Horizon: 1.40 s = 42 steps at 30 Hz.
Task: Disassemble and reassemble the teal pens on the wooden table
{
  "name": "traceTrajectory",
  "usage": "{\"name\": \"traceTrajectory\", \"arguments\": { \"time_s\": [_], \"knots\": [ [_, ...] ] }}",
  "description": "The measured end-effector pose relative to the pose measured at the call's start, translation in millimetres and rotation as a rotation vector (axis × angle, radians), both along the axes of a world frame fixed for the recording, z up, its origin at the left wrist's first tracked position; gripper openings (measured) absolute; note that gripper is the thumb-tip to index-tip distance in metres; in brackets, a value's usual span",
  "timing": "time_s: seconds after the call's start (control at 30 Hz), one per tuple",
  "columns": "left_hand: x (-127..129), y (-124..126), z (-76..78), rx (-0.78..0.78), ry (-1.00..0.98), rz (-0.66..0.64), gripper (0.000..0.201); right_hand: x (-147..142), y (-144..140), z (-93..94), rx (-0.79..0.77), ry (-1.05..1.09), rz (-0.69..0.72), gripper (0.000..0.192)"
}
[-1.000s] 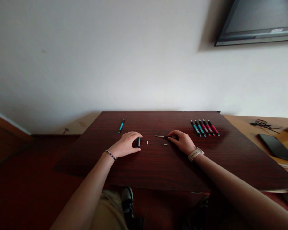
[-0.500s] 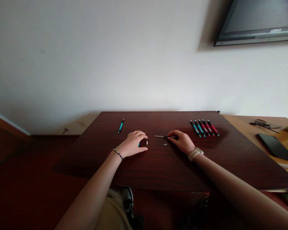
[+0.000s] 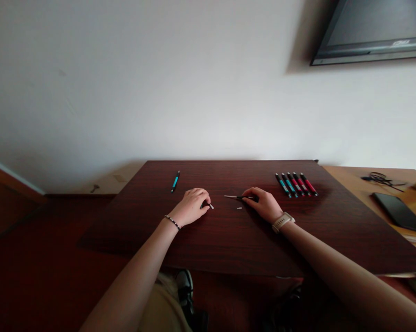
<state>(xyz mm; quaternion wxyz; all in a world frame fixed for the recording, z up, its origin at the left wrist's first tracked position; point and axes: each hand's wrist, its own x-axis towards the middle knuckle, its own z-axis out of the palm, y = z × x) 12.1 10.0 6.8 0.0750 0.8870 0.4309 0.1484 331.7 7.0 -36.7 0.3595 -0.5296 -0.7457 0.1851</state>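
Note:
My left hand (image 3: 194, 205) is closed at the table's middle, its fingertips pinching a small pen piece (image 3: 211, 206) that is dark with a pale end. A bit of blue shows under its fingers, mostly hidden. To the right, my right hand (image 3: 263, 203) grips a black pen part with a thin pale refill (image 3: 230, 197) sticking out to the left. Below that refill, a small whitish piece (image 3: 239, 208) lies loose on the dark wooden table (image 3: 215, 249).
A blue-and-black pen (image 3: 175, 181) lies at the back left. Several blue and red pens (image 3: 295, 184) lie in a row at the back right. On the lighter table at right are a black phone (image 3: 398, 212) and a cable (image 3: 381, 180). A screen (image 3: 377, 34) hangs on the wall.
The thumb and fingers of my left hand have closed on the small pen piece, which now tilts instead of standing upright. My right hand keeps its grip, nearly still.

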Motion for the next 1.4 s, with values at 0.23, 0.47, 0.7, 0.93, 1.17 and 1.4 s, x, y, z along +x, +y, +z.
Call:
{"name": "traceTrajectory", "arguments": {
  "time_s": [0.23,0.47,0.7,0.93,1.17,1.4],
  "knots": [
    [-2,-4,1.3,0.028,-0.004,-0.001,0.013,2,0,0.3,-0.001,-0.006,0.000,0.013],
    [11,-3,0.4,0.034,0.021,0.007,0.014,1,2,-2.8,0.006,-0.015,0.002,0.015],
    [7,-1,1.2,0.045,0.030,0.024,0.014,0,1,-3.7,0.015,-0.006,0.003,0.012],
    [1,-5,1.2,0.113,0.052,0.072,0.014,2,1,-2.4,0.001,-0.006,-0.001,0.013],
    [5,-7,0.2,0.123,0.055,0.031,0.011,2,1,1.0,-0.005,-0.020,0.000,0.014],
    [15,-3,-7.8,0.126,0.020,0.002,0.016,0,1,-2.2,0.001,-0.008,0.009,0.013]
  ]
}}
